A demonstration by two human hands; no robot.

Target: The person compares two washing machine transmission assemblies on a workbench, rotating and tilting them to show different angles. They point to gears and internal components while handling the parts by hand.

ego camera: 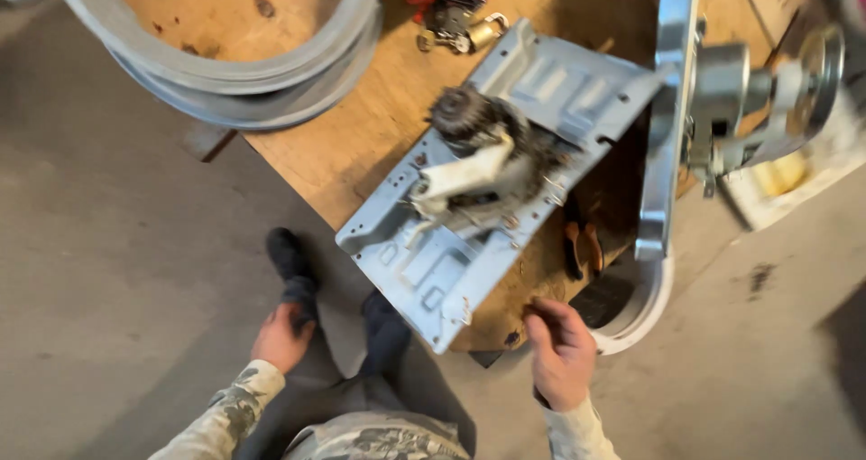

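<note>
Metal plate (469,198): grey stamped panel, lying slantwise on the wooden board (352,144), a grimy gear and white lever mounted mid-panel.
Right hand (561,352): fingers curled loosely, empty, at the board's near edge just beside the plate's corner.
Left hand (281,336): resting on the person's leg, holding nothing.
Pliers (582,246): orange-handled, right of the plate.
Grey ring (225,63): top left.

A dented, pale grey sheet-metal plate (487,198) with stamped rectangular recesses lies flat on the wooden board in front of you, set on a diagonal — one corner points toward your knees and overhangs the board's edge, the far end reaches up to the right. Bolted at its middle is a grimy motor assembly (483,158) — a dark, dusty toothed wheel at the top, with a dirty white plastic arm lying across it.
</note>
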